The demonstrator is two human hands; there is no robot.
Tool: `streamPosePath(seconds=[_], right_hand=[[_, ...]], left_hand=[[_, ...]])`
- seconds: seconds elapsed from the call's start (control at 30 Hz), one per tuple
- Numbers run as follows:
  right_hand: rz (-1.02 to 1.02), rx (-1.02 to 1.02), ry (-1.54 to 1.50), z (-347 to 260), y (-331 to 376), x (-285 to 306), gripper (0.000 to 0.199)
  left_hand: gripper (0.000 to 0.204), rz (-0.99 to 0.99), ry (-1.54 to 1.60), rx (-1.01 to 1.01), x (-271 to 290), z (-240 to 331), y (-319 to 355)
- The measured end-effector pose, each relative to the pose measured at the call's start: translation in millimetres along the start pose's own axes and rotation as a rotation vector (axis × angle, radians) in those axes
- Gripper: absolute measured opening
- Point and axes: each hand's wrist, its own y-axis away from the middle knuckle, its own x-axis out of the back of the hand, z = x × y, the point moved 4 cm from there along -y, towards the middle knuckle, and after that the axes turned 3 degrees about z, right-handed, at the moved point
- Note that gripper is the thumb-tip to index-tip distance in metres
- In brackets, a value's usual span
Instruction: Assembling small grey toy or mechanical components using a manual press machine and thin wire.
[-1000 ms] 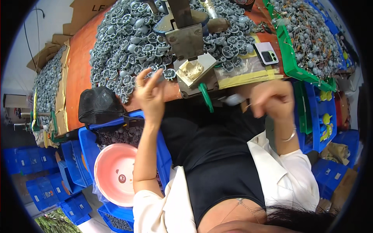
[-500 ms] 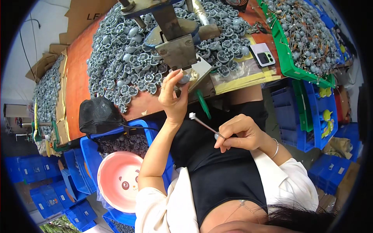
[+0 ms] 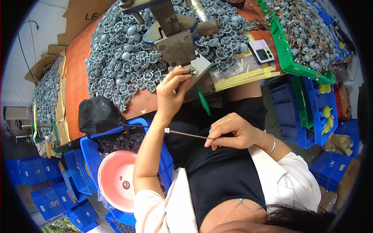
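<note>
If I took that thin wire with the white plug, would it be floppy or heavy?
Probably springy rather than limp: the thin wire sticks out nearly straight from the right hand. It's likely light, being so slim, with only a small white plug at its visible tip.

Above the left hand (image 3: 172,91): press block (image 3: 175,48) of bare, scuffed, dull metal. Left of it: shells (image 3: 125,56) of smooth grey plastic; pouch (image 3: 99,115) of matt black mesh. Below and left: basin (image 3: 116,167) of smooth pink plastic. In the right hand (image 3: 234,132): thin cable (image 3: 188,134) with white plastic connector (image 3: 167,130).
</note>
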Motion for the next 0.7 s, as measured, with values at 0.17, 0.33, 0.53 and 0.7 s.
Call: streamPosePath(seconds=[0.17, 0.33, 0.53, 0.7], right_hand=[[-0.031, 0.046, -0.006, -2, 0, -2, 0.007], [0.041, 0.061, 0.057, -9, 10, 9, 0.009], [-0.002, 0.102, 0.102, -12, 10, 2, 0.01], [0.038, 0.079, 0.118, -9, 21, 11, 0.01]], left_hand=[[0.014, -0.279, 0.041, 0.071, 9, -4, -9], [0.007, 0.116, 0.177, 0.274, 36, -14, -31], [0.012, 0.11, -0.369, -0.168, 58, -151, -96], [0.021, 0.019, 0.112, 0.028, 20, -130, -121]])
